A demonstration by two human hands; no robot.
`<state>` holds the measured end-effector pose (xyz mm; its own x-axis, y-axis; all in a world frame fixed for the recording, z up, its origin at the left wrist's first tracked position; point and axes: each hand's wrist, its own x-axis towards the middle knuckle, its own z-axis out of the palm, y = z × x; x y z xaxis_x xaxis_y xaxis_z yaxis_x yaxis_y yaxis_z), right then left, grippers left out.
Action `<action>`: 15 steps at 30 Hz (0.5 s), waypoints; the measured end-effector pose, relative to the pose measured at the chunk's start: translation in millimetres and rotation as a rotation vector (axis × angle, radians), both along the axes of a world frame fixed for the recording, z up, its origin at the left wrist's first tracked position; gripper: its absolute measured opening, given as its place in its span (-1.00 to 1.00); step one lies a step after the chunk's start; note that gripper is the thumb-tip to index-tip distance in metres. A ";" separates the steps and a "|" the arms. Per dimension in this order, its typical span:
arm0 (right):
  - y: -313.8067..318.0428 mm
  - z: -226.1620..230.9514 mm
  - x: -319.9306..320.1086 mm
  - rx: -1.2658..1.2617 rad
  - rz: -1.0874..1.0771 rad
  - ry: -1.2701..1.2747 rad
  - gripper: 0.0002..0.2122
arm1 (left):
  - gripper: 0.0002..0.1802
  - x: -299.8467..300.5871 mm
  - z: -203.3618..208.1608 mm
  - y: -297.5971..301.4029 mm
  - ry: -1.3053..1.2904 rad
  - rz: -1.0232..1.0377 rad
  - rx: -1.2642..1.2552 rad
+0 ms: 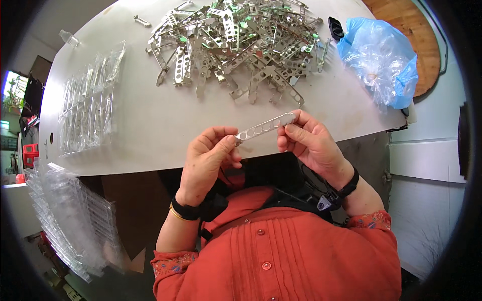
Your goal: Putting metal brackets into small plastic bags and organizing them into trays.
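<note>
Between my two hands is a narrow metal bracket (264,127) with a row of round holes, held up over the table's near edge and tilted higher at its right end. My left hand (210,155) pinches its left end between thumb and fingers. The right end sits in the grip of my right hand (311,140), thumb toward me. Beyond my hands a large heap of similar perforated metal brackets (236,50) lies tangled on the white table (165,125). One loose bracket (142,21) rests apart at the far left.
A clear plastic tray (88,105) with compartments lies on the table's left side. Stacked clear trays (75,220) stand below it, off the table. On the right sits a blue and clear plastic bag (379,62), beside a small black object (335,28). A small clear bottle (69,37) lies far left.
</note>
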<state>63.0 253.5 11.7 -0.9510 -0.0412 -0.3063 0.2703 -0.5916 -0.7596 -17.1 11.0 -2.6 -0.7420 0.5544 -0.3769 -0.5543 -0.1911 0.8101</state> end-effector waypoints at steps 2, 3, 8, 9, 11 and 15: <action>-0.6 6.4 -1.0 0.119 0.038 -0.005 -0.86 | -0.74 -1.1 0.2 -3.7 0.028 0.029 -0.054; 0.1 6.9 -1.5 0.167 0.082 0.017 -0.85 | -0.74 -1.8 0.4 -5.4 0.042 0.043 -0.081; 2.1 5.0 -4.4 0.265 0.195 -0.025 -0.81 | -0.77 -6.0 -3.3 -10.7 0.064 0.037 -0.130; 2.2 3.6 -4.7 0.292 0.192 -0.026 -0.80 | -0.77 -6.6 -4.6 -11.1 0.054 0.041 -0.129; 2.9 1.1 -6.1 0.350 0.196 -0.029 -0.80 | -0.78 -5.4 -4.3 -9.8 0.044 0.075 -0.138; 4.6 -1.8 -8.4 0.418 0.194 -0.006 -0.79 | -0.79 -5.5 -9.5 -11.1 0.052 0.086 -0.110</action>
